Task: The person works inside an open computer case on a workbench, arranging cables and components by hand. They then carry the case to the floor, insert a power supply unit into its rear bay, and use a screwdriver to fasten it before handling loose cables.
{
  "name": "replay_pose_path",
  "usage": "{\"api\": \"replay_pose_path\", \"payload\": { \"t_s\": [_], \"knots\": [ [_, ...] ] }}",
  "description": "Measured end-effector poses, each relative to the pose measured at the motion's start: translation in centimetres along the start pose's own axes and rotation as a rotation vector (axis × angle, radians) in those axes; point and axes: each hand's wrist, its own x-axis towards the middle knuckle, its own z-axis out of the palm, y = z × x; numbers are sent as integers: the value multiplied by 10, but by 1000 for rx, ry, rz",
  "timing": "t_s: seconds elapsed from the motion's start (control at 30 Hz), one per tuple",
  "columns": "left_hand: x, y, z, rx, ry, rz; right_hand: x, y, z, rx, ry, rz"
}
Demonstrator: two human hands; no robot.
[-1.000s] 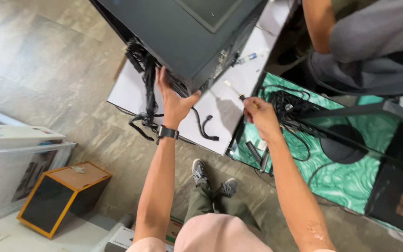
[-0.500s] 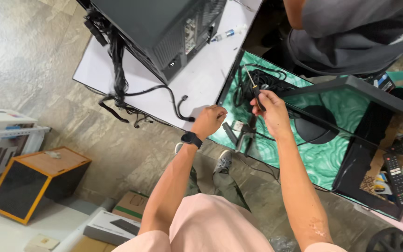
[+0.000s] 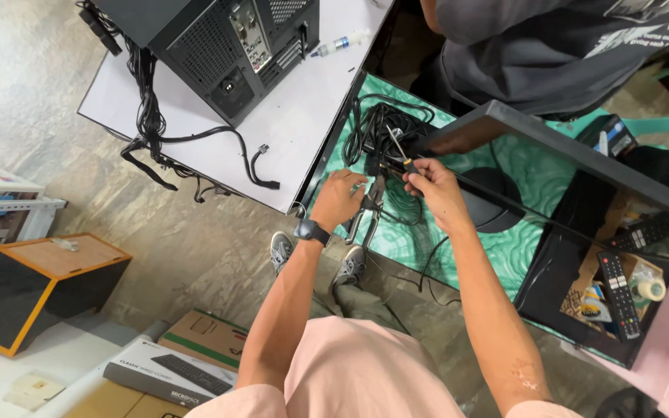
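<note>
Head view looks straight down on two bare forearms reaching to a green patterned tabletop (image 3: 528, 193). Left hand (image 3: 338, 200), with a dark watch (image 3: 311, 231) on its wrist, is curled shut around the grey handles of a pair of pliers (image 3: 369, 209), which hang down toward 6 o'clock from the fist. Right hand (image 3: 431, 190) sits just beside it at 3 o'clock, fingers pinched closed on a small screwdriver (image 3: 398, 151) whose thin shaft points up toward 11 o'clock. Both tools meet over a tangle of black cables (image 3: 381, 124) lying on the green surface at 12 o'clock from the hands. A black monitor stand (image 3: 489, 203) rests at 3 o'clock of the right hand, under a dark monitor edge (image 3: 551, 139) that runs diagonally. At 10 o'clock, on a white tabletop (image 3: 303, 131), a black computer case (image 3: 226, 46) lies with loose black leads (image 3: 149, 124) trailing off its side. Another person in a grey shirt (image 3: 551, 46) sits at 1 o'clock. Remote controls (image 3: 617, 290) lie in a black tray at 4 o'clock. Cardboard boxes (image 3: 195, 348) rest on the floor at 7 o'clock.
</note>
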Motion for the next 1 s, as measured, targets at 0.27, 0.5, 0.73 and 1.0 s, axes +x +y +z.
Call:
{"api": "replay_pose_path", "payload": {
  "t_s": [0.27,0.5,0.73,1.0],
  "knots": [
    [-3,-14,-11,-100,73,-425,-3,-11,6,-184,9,-3],
    [-21,-1,-38,-134,-197,-185,-8,-35,15,-933,69,7],
    [-10,4,-32,-98,-131,-143,-13,-40,30,-740,174,-191],
    [1,-8,-17,-71,163,-217,-9,-28,35,-807,81,-173]
  ]
}}
